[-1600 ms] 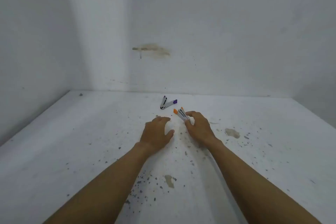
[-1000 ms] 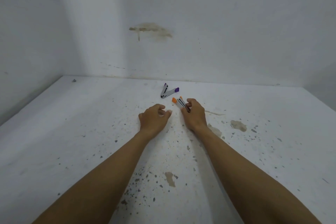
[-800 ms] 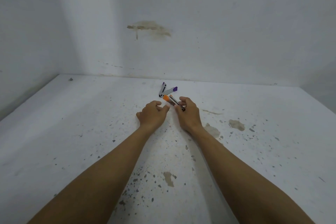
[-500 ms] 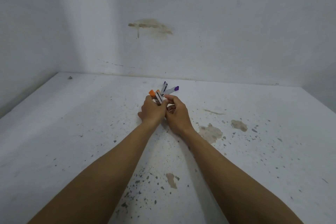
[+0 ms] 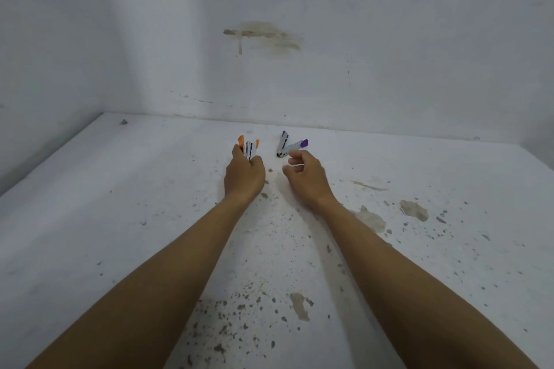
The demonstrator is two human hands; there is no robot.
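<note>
The lower half of the orange-tipped clip point(image 5: 249, 149) was hidden inside the left grip point(image 5: 244, 172), whose fingers curled round it so that only its two orange ends and a strip of white-and-black body showed above the knuckles, over the far part of the desk point(image 5: 120, 219). The right grip point(image 5: 305, 175) hung loosely curled with nothing in it, just beside the purple-tipped clip point(image 5: 287, 145), which lay spread in a V on the desk near the back wall, below a brown stain point(image 5: 263, 37). Grey chips speckled the desk around both forearms, and any marking on either clip was too small to read.
</note>
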